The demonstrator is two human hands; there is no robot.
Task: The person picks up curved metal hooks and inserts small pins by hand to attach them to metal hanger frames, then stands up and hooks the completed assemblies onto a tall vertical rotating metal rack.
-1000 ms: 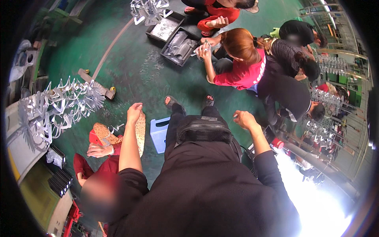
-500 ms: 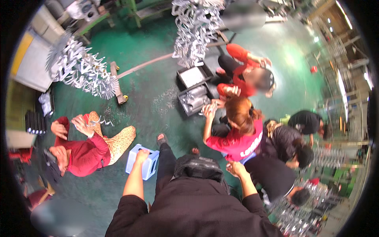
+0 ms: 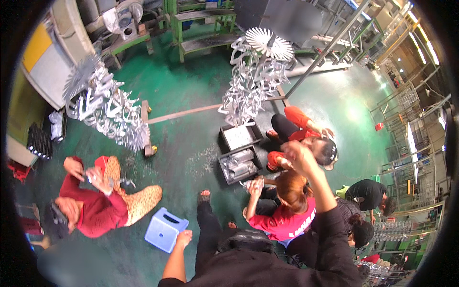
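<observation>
My left hand (image 3: 184,237) is closed at the right edge of a light blue plastic stool (image 3: 161,230). The stool's top, with a slot and a small round hole, faces up toward me. Whether it stands on the floor or hangs from my hand is not clear. My right hand (image 3: 302,157) is raised on an outstretched arm, in front of a person in orange-red (image 3: 299,117). Its fingers are blurred, and nothing can be made out in them. Below that arm sits a co-worker in a pink-red shirt (image 3: 291,215), whose hands hold small metal parts.
Two dark crates, one with a pale bottom (image 3: 238,137) and one with metal cylinders (image 3: 239,165), lie ahead. Racks hung with silvery parts (image 3: 103,107) stand beyond, joined by a floor bar (image 3: 186,114). A person in dark red (image 3: 103,210) sits left; others crouch right.
My right hand has lifted from beside my body to up and forward. The blue stool now shows its top face, with my left hand at its edge. The whole view has tilted upward.
</observation>
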